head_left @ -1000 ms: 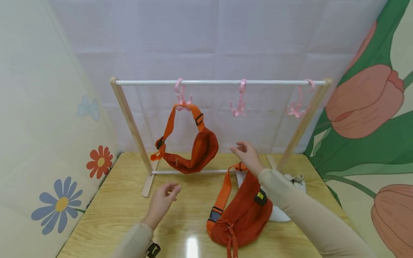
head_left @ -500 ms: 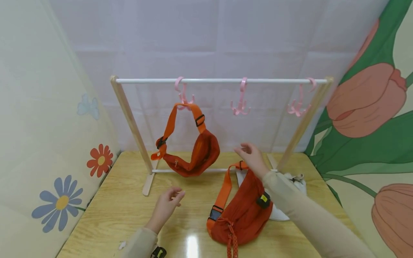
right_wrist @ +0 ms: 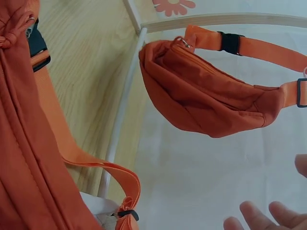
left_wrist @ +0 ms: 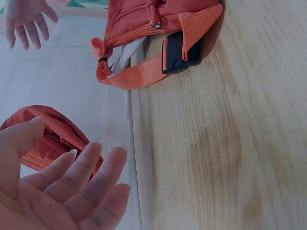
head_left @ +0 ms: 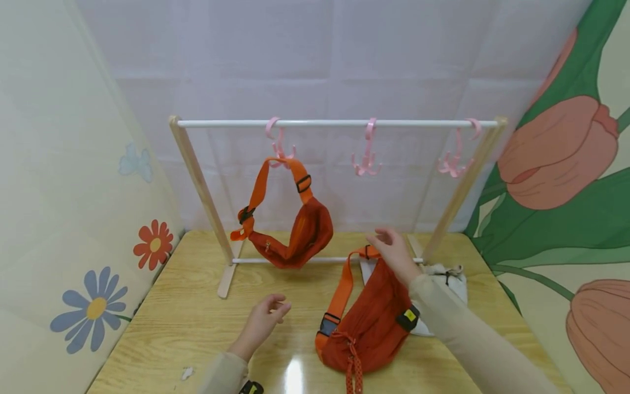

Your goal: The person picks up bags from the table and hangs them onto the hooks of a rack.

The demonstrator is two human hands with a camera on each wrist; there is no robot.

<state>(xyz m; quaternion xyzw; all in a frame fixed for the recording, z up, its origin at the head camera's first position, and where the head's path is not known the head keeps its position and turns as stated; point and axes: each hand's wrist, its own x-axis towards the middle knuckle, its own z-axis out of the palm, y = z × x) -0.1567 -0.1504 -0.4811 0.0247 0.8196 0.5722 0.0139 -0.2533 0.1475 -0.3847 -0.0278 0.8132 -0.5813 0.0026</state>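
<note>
A small orange-red waist bag hangs by its strap from the left pink hook on the rack. On the table at right lies a larger orange-red waist bag, its orange strap and black buckle toward the left. My left hand is over the table left of the larger bag, fingers loosely bent and holding nothing; the left wrist view shows them spread. Above the larger bag's upper end is my right hand, also holding nothing. From the head view I cannot tell whether it touches the strap.
The rack's white rail carries two more pink hooks, a middle hook and a right hook. A white drawstring pouch lies partly behind my right sleeve. Wooden rack feet stand on the table.
My left hand has moved right and toward the table's front. My right hand has drifted right and slightly down in the view. Both bags stay nearly where they were.
</note>
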